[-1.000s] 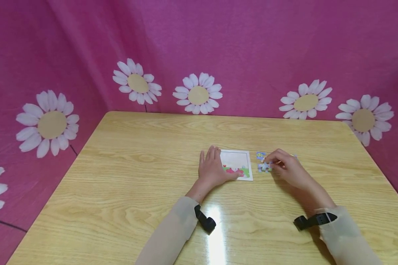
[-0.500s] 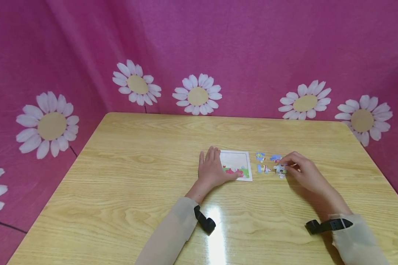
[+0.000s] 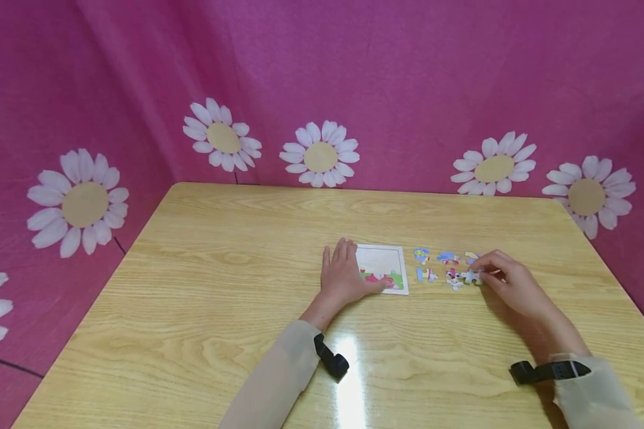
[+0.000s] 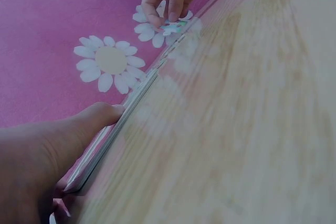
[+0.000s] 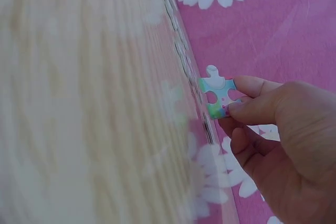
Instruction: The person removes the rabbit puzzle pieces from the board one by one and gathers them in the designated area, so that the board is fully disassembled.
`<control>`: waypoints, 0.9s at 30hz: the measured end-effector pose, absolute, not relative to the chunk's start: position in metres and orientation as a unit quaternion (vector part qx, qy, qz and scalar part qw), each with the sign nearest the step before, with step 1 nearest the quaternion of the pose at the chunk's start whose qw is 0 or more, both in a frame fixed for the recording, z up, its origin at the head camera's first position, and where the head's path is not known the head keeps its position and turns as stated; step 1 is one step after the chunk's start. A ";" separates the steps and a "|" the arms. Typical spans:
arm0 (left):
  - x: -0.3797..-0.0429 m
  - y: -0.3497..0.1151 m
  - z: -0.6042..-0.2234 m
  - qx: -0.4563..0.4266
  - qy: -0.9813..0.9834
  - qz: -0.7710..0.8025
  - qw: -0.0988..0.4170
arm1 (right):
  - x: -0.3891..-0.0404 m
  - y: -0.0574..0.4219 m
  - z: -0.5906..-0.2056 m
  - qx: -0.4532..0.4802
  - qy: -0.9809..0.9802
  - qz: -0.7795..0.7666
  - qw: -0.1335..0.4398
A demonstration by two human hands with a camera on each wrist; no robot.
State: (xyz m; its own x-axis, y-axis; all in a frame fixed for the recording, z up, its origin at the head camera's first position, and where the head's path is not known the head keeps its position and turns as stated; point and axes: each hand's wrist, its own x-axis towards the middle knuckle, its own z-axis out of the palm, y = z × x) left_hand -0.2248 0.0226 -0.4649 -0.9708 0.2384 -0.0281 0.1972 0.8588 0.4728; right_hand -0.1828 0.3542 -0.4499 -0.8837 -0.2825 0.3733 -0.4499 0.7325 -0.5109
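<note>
A white-framed puzzle board (image 3: 381, 262) lies on the table, with a pink and green picture along its near part. My left hand (image 3: 346, 277) rests over its left side, fingers spread and fairly straight. In the left wrist view the left thumb (image 4: 100, 115) lies on the board's edge. Between thumb and fingertips, my right hand (image 3: 510, 283) pinches a jigsaw piece (image 5: 220, 95), coloured white, blue and green, just above the table. To the left of that hand, several loose jigsaw pieces (image 3: 426, 274) lie in two rows, partly hidden at the right end.
The wooden table (image 3: 236, 268) extends around the board on all sides. A pink cloth (image 3: 408, 71) with white daisies hangs behind and at the sides. Black wrist cameras (image 3: 547, 372) are strapped over both sleeves.
My right hand has moved right with the pinched jigsaw piece, from near the board to the row's right end, uncovering several loose pieces. The left hand has stayed on the board.
</note>
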 end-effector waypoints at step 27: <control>-0.224 0.022 -0.464 0.111 0.965 0.233 0.049 | -0.183 0.371 -0.451 0.185 -0.933 0.291 0.099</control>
State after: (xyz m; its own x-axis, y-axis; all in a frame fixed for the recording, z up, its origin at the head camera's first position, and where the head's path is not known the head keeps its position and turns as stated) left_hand -0.2241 0.0224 -0.4638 -0.9705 0.2371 -0.0436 0.1911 0.8667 0.4608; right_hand -0.1831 0.3714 -0.4508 -0.9121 -0.2873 0.2925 -0.4025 0.7624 -0.5066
